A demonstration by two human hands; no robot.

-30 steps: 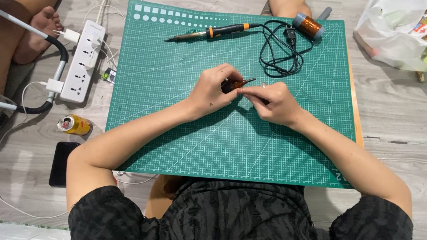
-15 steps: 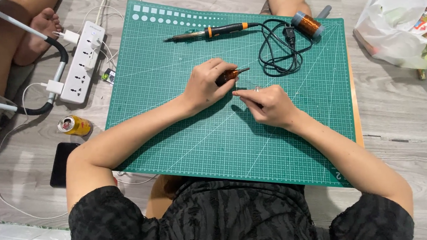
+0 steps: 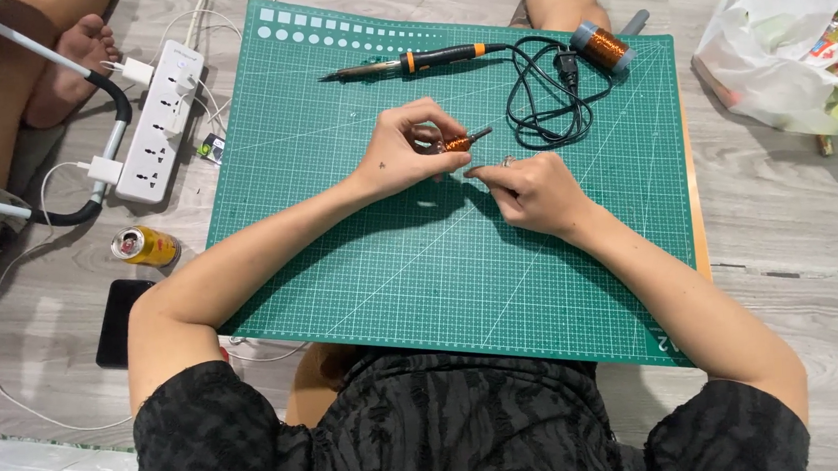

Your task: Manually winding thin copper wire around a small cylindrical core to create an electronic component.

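A: Both hands sit slightly higher on the mat than a second ago, coil tilted up more. Left hand pinches a small copper-wound coil on a metal rod, just above the green cutting mat.

B: Right hand?

A: Fingers closed tight near the rod's tip, probably on thin wire; too fine to see.

B: Handling?

A: Light and stiff, I'd judge; windings fragile, slippery. Grip the bare rod ends. Soldering iron and copper wire spool lie well apart.
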